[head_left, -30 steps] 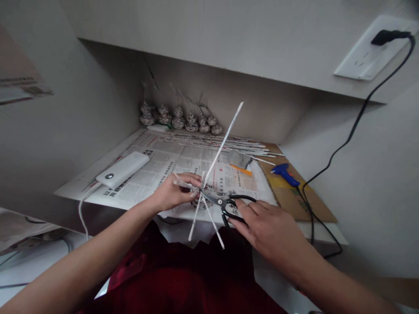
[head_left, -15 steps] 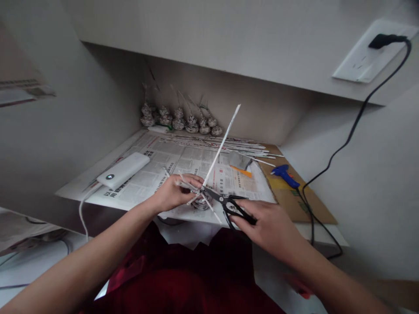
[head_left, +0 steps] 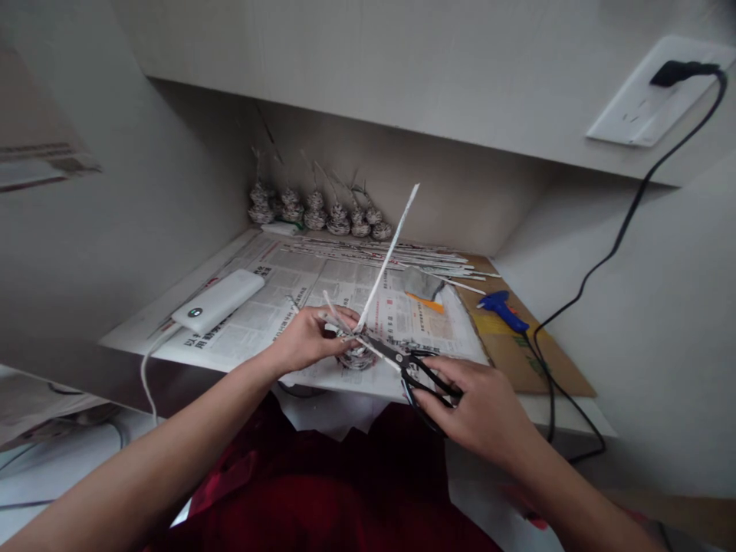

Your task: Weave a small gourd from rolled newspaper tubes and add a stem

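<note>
My left hand [head_left: 310, 337] is closed on a small woven paper gourd [head_left: 356, 358] at the table's front edge, its fingers around the top where rolled paper strips stick out. One long white paper strip [head_left: 391, 257] rises from it, tilted to the right. Black-handled scissors [head_left: 411, 364] are in my right hand [head_left: 480, 406], fingers through the loops. Their blade tips reach the base of the strips, beside my left fingertips. Whether the blades are fully closed on a strip cannot be made out.
Newspaper [head_left: 281, 268] covers the table. A white power bank [head_left: 218, 301] with a cable lies left. Behind are rolled paper strips [head_left: 396, 257] and several finished woven gourds [head_left: 315, 211]. On the right, a blue glue gun [head_left: 503, 308] rests on cardboard [head_left: 552, 368], its black cord running near my right arm.
My right hand and the scissors have shifted slightly right and down. A short strip under the blades now points along them, and another beside my left fingers stands more upright.
</note>
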A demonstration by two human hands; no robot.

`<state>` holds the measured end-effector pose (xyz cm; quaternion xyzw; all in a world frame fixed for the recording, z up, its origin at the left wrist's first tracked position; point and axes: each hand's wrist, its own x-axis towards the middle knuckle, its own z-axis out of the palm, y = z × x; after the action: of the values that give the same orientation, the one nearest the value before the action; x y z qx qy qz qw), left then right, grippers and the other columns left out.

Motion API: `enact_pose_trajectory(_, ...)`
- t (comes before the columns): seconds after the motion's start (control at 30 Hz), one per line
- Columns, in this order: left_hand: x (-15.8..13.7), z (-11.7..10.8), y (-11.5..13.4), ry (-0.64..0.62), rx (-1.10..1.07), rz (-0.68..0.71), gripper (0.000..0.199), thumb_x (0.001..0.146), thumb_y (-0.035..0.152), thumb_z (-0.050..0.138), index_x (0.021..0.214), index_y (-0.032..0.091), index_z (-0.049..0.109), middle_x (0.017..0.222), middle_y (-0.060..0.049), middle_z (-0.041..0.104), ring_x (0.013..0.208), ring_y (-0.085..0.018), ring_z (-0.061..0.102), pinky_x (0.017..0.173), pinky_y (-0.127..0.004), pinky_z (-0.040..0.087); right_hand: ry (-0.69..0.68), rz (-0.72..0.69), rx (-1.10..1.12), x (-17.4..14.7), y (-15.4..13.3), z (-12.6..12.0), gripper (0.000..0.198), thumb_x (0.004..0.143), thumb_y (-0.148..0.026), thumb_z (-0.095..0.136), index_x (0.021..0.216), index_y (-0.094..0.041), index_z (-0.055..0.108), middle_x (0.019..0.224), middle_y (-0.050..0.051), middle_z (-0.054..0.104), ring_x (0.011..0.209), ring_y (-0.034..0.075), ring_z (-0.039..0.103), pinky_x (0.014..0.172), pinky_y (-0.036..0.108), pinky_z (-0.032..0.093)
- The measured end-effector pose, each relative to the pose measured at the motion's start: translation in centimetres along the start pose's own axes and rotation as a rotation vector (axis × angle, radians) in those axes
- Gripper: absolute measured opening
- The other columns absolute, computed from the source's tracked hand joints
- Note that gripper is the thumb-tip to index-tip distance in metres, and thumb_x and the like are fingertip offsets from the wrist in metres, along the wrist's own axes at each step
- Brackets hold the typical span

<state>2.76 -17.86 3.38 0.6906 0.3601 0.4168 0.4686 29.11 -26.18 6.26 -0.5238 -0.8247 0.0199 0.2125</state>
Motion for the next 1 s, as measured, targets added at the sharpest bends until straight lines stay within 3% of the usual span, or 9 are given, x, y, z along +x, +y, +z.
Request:
enact_pose_trajectory(0.23,0.4,0.3,-0.4,0.012,0.015,-0.070,0.027,0.069,0.031,0.075,0.090,0.014,0.071,0.102,-0.009,0.071,0.094,-0.023,0.066,0.082,-0.033,0.053,0.020,0.053,0.001,0.3,-0.1,0.1,0.029,0.078,-0.040,0.060,0.099,-0.022,0.068,0.077,0.002,0.073,0.067,0.020,0.069,0.061,0.031,0.051)
enact_pose_trajectory(0.37,0.5,0.4,-0.4,0.005,0.033,-0.094,0.026,0.070,0.033,0.073,0.090,0.016,0.072,0.096,-0.007,0.072,0.084,-0.022,0.067,0.074,-0.031,0.054,0.012,0.022,-0.003,0.5,-0.4,-0.1,0.029,0.080,-0.040,0.060,0.102,-0.022,0.067,0.084,0.003,0.074,0.075,0.021,0.070,0.067,0.033,0.052)
enact_pose_trajectory(0.6,0.8,0.5,-0.2,0.000,0.066,-0.111,0.028,0.071,0.034,0.072,0.092,0.016,0.073,0.096,-0.006,0.072,0.088,-0.023,0.067,0.078,-0.032,0.054,0.006,0.032,-0.066,0.8,-0.6,-0.3,0.030,0.081,-0.040,0.059,0.104,-0.023,0.067,0.086,0.003,0.074,0.077,0.021,0.070,0.069,0.032,0.051)
enact_pose_trajectory(0.73,0.8,0.5,-0.4,0.006,0.092,-0.064,0.024,0.070,0.033,0.074,0.087,0.016,0.073,0.096,-0.006,0.072,0.091,-0.023,0.066,0.082,-0.031,0.052,-0.002,0.056,-0.064,0.9,-0.6,-0.2,0.028,0.080,-0.042,0.059,0.100,-0.024,0.068,0.076,0.001,0.073,0.067,0.019,0.068,0.059,0.029,0.048)
enact_pose_trajectory(1.0,0.1,0.3,-0.5,0.026,-0.004,-0.039,0.023,0.071,0.030,0.074,0.088,0.014,0.071,0.100,-0.009,0.070,0.092,-0.023,0.066,0.080,-0.032,0.053,0.014,0.129,-0.145,0.8,1.0,0.4,0.034,0.081,-0.047,0.057,0.102,-0.023,0.069,0.075,0.002,0.074,0.066,0.021,0.069,0.058,0.029,0.048)
